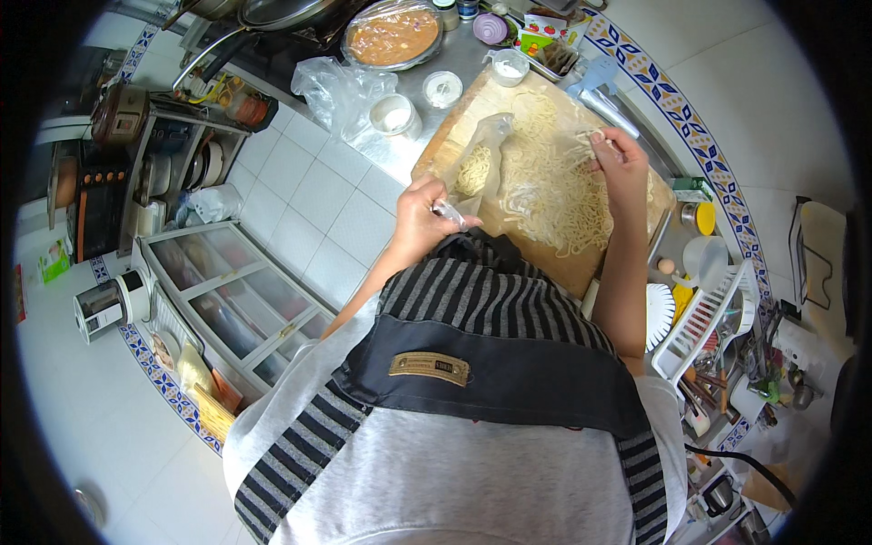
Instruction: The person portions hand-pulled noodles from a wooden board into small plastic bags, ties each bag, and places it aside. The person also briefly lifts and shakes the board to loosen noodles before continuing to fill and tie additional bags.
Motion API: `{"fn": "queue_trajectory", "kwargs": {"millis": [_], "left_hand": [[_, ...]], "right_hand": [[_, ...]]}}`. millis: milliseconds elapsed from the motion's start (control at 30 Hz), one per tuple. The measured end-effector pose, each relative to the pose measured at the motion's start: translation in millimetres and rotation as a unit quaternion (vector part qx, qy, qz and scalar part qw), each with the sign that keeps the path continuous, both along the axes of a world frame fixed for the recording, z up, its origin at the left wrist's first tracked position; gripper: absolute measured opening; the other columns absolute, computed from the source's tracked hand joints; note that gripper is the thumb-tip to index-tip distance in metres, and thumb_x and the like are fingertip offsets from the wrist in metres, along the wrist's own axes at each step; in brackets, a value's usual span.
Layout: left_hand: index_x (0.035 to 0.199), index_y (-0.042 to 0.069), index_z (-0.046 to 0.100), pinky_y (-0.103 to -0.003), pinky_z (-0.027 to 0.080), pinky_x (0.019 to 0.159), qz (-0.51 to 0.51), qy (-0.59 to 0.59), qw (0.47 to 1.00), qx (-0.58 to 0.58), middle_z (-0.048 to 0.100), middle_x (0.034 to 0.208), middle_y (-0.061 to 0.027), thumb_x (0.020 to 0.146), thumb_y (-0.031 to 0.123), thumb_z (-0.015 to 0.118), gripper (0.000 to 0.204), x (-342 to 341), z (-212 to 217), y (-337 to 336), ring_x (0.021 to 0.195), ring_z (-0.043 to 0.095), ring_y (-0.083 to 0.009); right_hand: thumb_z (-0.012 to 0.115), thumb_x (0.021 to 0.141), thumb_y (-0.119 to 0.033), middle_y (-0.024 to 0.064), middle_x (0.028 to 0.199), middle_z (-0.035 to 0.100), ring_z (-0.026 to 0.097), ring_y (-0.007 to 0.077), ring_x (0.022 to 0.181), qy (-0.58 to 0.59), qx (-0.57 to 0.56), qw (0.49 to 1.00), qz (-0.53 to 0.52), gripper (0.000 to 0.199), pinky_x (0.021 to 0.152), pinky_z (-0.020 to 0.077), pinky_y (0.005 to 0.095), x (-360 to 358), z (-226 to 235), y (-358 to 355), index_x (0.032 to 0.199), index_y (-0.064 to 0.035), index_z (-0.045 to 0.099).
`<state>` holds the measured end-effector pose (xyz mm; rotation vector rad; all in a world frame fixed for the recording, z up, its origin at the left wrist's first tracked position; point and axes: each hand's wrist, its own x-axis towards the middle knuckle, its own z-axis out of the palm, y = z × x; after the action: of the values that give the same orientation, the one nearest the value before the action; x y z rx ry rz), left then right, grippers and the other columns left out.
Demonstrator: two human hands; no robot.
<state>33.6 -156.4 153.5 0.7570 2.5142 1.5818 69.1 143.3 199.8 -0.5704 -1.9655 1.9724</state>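
My left hand [425, 209] is closed on the edge of a clear plastic bag [493, 138], which lies over the left side of a wooden board [548, 257]. A small heap of cut noodles [473, 171] shows in the bag. Over the right part of the board my right hand [623, 163] is raised, thumb and fingers pinched on a few pale noodle strands. Beneath it, floured noodles [556, 186] are spread loosely across the board, with white flour among them.
Beyond the board stand a white tub [395, 115], a small bowl of white powder [510, 66] and a film-covered bowl of orange-brown food [392, 38]. A cleaver [607, 111] lies along the far right edge. At right sits a dish rack [704, 322].
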Motion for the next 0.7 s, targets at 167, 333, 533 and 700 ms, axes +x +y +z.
{"fn": "queue_trajectory", "kwargs": {"millis": [167,333,533,700], "left_hand": [[0.070,0.003,0.045,-0.034,0.040,0.058,0.012,0.049,0.999,-0.001,0.045,0.073,-0.0084,0.045,0.028,0.092,0.059,0.3,5.3,5.8,0.066,0.044,-0.0233],[0.076,0.001,0.049,-0.036,0.042,0.062,-0.004,0.062,0.998,-0.015,0.046,0.081,-0.0112,0.045,0.028,0.092,0.060,0.3,9.6,7.4,0.074,0.048,-0.0264],[0.076,0.001,0.048,-0.036,0.043,0.065,-0.001,0.033,0.999,-0.016,0.046,0.082,-0.0115,0.046,0.028,0.091,0.059,2.7,12.3,3.0,0.077,0.048,-0.0275],[0.072,0.004,0.042,-0.035,0.042,0.065,0.013,0.044,0.999,0.012,0.043,0.080,-0.0102,0.048,0.028,0.091,0.060,0.1,9.3,-2.9,0.076,0.045,-0.0265]], "right_hand": [[0.068,0.086,-0.009,-0.0028,0.076,0.057,0.050,0.0036,0.061,0.104,-0.007,0.994,0.031,0.011,0.054,0.0413,0.0192,-3.6,72.6,-31.9,0.092,-0.0017,0.064],[0.065,0.085,-0.003,0.0067,0.089,0.060,0.054,0.0084,0.062,0.218,0.012,0.975,0.050,0.010,0.055,0.0512,0.0217,-5.3,129.1,-67.5,0.090,0.0041,0.061],[0.065,0.084,-0.004,0.0084,0.086,0.060,0.058,0.0092,0.063,0.156,0.002,0.971,0.182,0.010,0.057,0.0500,0.0215,-11.5,114.5,-99.1,0.090,0.0034,0.062],[0.065,0.080,-0.007,0.0123,0.091,0.060,0.061,0.0187,0.064,0.085,0.331,0.900,0.272,0.016,0.059,0.0505,0.0279,-28.3,28.7,-127.9,0.094,0.0013,0.062]]}}
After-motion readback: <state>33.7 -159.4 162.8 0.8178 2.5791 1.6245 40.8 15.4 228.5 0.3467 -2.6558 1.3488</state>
